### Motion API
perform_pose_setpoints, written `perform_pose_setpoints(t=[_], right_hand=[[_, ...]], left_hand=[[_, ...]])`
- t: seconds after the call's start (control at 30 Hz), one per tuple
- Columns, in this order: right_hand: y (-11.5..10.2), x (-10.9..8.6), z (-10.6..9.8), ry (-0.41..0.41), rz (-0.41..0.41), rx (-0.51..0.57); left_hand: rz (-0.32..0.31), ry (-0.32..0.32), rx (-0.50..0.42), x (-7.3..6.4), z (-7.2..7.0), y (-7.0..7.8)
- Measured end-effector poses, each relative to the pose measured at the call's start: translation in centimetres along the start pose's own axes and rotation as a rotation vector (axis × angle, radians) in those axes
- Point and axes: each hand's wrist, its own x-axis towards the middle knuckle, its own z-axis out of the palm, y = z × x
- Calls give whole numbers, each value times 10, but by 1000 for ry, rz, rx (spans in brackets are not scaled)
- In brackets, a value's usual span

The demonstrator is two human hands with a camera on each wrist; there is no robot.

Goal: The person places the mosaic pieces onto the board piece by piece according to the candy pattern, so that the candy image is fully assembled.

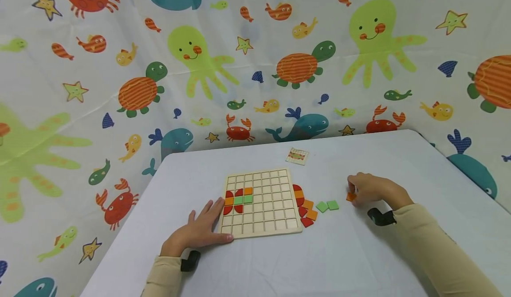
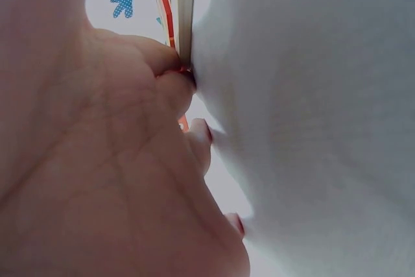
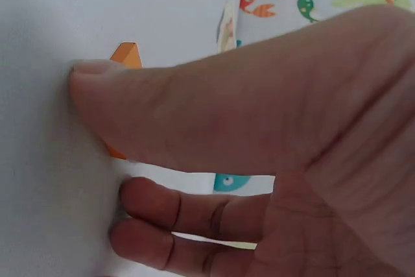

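Note:
A wooden grid board (image 1: 275,204) lies on the white table. Red, orange and green tiles (image 1: 238,200) sit in cells at its left side. My left hand (image 1: 199,229) rests at the board's left edge, fingers spread and thumb along the near left corner; the left wrist view shows its palm (image 2: 123,154) beside the board's side (image 2: 185,11). Over to the right, my right hand (image 1: 371,188) pinches an orange tile (image 1: 351,197) at the table surface. In the right wrist view the thumb (image 3: 175,111) covers most of that tile (image 3: 130,54).
Loose red and orange tiles (image 1: 310,215) lie along the board's right edge. Two green tiles (image 1: 327,206) are between them and my right hand. A small pattern card (image 1: 297,156) lies beyond the board. A cloth printed with sea animals (image 1: 255,57) hangs behind the table.

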Motion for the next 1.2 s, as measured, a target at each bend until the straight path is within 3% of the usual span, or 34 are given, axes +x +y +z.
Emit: perform_pose_setpoints(t=[0.63,0.93,1.2], right_hand=[[-3,11,10,56,-181,161],[-23,24,9,24,-236,239],[-48,40,9,58,-310,277]], left_hand=[[9,-2,2,0,2,-5],[6,7,14,1,1,-4],[-2,13,18,2,2,-3]])
